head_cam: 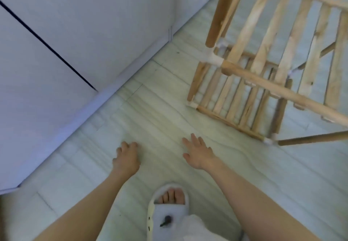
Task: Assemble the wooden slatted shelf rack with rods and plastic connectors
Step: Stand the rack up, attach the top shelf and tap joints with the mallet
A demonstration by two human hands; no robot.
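Note:
The wooden slatted shelf rack (267, 67) stands on the floor at the upper right, seen from above. Two slatted tiers show, joined by round wooden rods and white plastic connectors (212, 55) at the corners. One rod (310, 139) sticks out sideways from a lower corner connector. My left hand (127, 158) hangs over the floor at centre, fingers loosely curled, holding nothing. My right hand (197, 153) is stretched out with straight fingers, empty, a little below and left of the rack. Neither hand touches the rack.
A white wall or cabinet front (75, 33) with a dark seam and a skirting board runs diagonally on the left. Pale striped floor tiles (160, 112) lie between it and the rack. My foot in a white slipper (169, 205) stands below the hands.

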